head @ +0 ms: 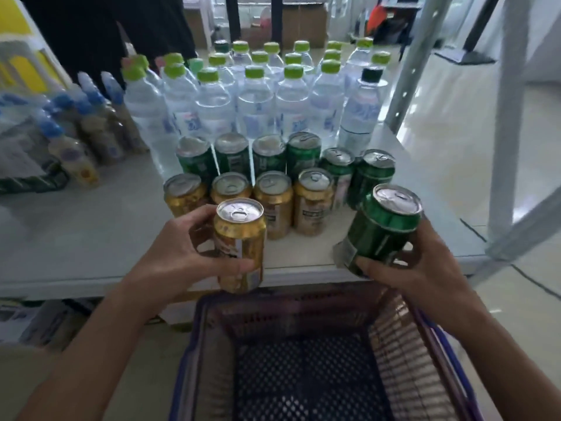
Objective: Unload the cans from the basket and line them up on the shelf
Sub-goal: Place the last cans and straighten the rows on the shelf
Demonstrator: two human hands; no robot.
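At a white shelf (pixel 76 238) that fills the middle of the frame, we stand over a blue basket (pixel 188 354) at the bottom centre. Its mesh floor shows no cans in the part we can see, so we judge the unloading close to done. Green-capped water bottles (pixel 255 107) crowd the back of the shelf in the upper centre. In front of them a row of green cans (pixel 270 156) runs left to right, and nearer the front edge a row of gold cans (pixel 312 202) stands four across. Our left hand (pixel 176 247), left of centre, has fingers and thumb wrapped round an upright gold can (pixel 239 238) held over the shelf's front edge, in front of the gold row. Our right hand (pixel 425 265), right of centre, clamps a green can (pixel 382 229) from below, its top tilted toward the upper right and its base off the surface. To do this step well, we judge each can should join its own colour. The gold one goes down flush beside the gold row; the green one is righted first, then placed at the right end of the green cans. Low, steady placing matters, since the standing cans sit close and one knock could topple several, and the front edge leaves little room.
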